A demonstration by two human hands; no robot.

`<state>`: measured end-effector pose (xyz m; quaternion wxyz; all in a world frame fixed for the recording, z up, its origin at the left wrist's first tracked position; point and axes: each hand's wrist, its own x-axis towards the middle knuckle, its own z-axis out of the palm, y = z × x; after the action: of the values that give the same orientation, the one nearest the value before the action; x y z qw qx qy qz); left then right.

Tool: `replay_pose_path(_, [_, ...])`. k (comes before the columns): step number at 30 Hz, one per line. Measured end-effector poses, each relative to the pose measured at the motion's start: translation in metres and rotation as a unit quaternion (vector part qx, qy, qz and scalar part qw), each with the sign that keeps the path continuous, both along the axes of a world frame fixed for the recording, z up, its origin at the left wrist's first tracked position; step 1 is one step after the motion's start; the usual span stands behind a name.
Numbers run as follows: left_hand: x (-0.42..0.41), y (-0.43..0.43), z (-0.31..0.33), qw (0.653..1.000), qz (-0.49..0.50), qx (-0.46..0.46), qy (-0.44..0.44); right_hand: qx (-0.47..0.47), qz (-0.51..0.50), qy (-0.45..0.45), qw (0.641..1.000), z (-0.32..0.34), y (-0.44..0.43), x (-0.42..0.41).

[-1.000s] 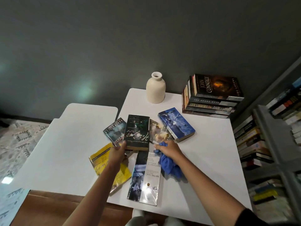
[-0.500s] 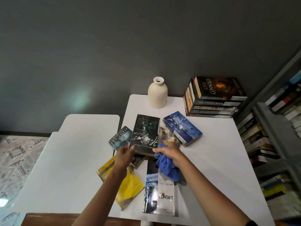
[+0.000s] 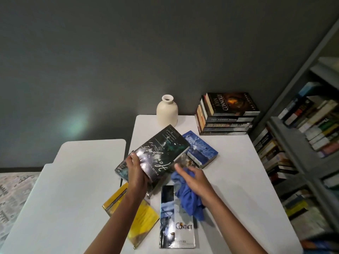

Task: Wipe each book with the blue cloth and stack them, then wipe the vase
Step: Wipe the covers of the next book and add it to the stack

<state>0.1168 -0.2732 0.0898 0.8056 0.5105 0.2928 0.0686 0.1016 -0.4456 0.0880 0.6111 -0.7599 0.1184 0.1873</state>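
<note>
Head cam: left fingers grip glossy paperback (tilted); right fingers hold crumpled blue cloth.

6 loose bks, 1 stack, 1 vase, 1 cloth.

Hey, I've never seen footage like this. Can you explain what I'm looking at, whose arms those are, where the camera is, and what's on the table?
There is no machine here. These are a person's two bare arms, seen by a wide-angle camera worn on their head, looking forward and down. The left hand grips a dark paperback, lifted and tilted above the white table. The right hand holds a bunched blue cloth for wiping. Loose on the table lie a blue book, a yellow book and one titled Contact; others are partly hidden. At the back stand a cream vase and a stack of books. A bookshelf fills the right edge.
</note>
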Motion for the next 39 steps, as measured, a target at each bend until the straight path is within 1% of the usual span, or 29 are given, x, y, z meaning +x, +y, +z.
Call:
replay_pose_path(3, [-0.001,-0.003,0.002,1.0,0.0,0.007,-0.004,0.01,-0.114,-0.044,0.992,0.008,-0.027,0.004])
replay_pose_path(5, [-0.006,-0.008,0.005,1.0,-0.009,-0.01,-0.02,0.014,-0.182,-0.101,0.978,0.016,-0.034,0.008])
replay_pose_path(6, [-0.008,-0.011,0.007,1.0,-0.014,-0.006,-0.024,-0.001,-0.195,-0.141,0.971,0.02,-0.034,0.011])
replay_pose_path(7, [-0.011,-0.015,0.009,0.999,-0.02,0.013,-0.021,-0.028,-0.19,-0.192,0.962,0.023,-0.033,0.013])
replay_pose_path(9, [-0.014,-0.023,0.012,0.998,-0.033,0.059,-0.018,-0.097,-0.143,-0.286,0.942,0.029,-0.023,0.013])
replay_pose_path(10, [-0.014,-0.026,0.014,0.996,-0.034,0.079,-0.017,-0.128,-0.11,-0.316,0.934,0.03,-0.016,0.012])
replay_pose_path(12, [-0.014,-0.034,0.022,0.993,-0.04,0.108,-0.021,-0.175,-0.025,-0.339,0.924,0.029,0.0,0.003])
replay_pose_path(14, [-0.014,-0.038,0.023,0.989,-0.046,0.133,-0.036,-0.239,0.042,-0.391,0.888,0.021,0.007,-0.009])
replay_pose_path(15, [-0.014,-0.038,0.024,0.987,-0.042,0.152,-0.04,-0.263,0.046,-0.412,0.871,0.016,0.004,-0.012])
replay_pose_path(16, [-0.014,-0.035,0.022,0.984,-0.036,0.165,-0.048,-0.274,0.029,-0.418,0.866,0.014,-0.004,-0.012])
replay_pose_path(18, [-0.014,-0.033,0.02,0.983,-0.032,0.169,-0.061,-0.298,-0.036,-0.399,0.866,0.015,-0.021,-0.002])
replay_pose_path(20, [-0.014,-0.033,0.017,0.984,-0.048,0.164,-0.048,-0.325,-0.085,-0.375,0.864,0.023,-0.033,0.013])
replay_pose_path(21, [-0.013,-0.035,0.018,0.985,-0.057,0.158,-0.038,-0.34,-0.09,-0.372,0.859,0.028,-0.032,0.019])
replay_pose_path(24, [-0.007,-0.035,0.018,0.988,-0.071,0.131,-0.04,-0.367,-0.041,-0.406,0.836,0.036,-0.014,0.02])
replay_pose_path(26, [-0.005,-0.033,0.022,0.989,-0.071,0.125,-0.036,-0.358,0.011,-0.425,0.831,0.034,-0.012,0.005])
replay_pose_path(27, [-0.005,-0.032,0.025,0.99,-0.073,0.113,-0.032,-0.355,0.021,-0.426,0.832,0.032,-0.017,-0.001])
replay_pose_path(29, [-0.008,-0.029,0.028,0.991,-0.088,0.099,-0.027,-0.363,-0.003,-0.402,0.841,0.035,-0.034,-0.001])
replay_pose_path(31, [-0.011,-0.032,0.029,0.986,-0.098,0.132,-0.037,-0.379,-0.055,-0.36,0.851,0.043,-0.043,0.013])
replay_pose_path(33, [-0.012,-0.037,0.031,0.986,-0.095,0.123,-0.059,-0.396,-0.074,-0.355,0.844,0.053,-0.038,0.027])
replay_pose_path(36, [-0.008,-0.038,0.039,0.982,-0.091,0.148,-0.068,-0.399,-0.019,-0.417,0.816,0.056,-0.019,0.021])
replay_pose_path(38, [-0.004,-0.03,0.036,0.982,-0.077,0.145,-0.089,-0.384,0.028,-0.43,0.816,0.05,-0.021,0.005])
replay_pose_path(39, [-0.003,-0.027,0.034,0.983,-0.073,0.142,-0.093,-0.38,0.034,-0.423,0.822,0.048,-0.027,0.0])
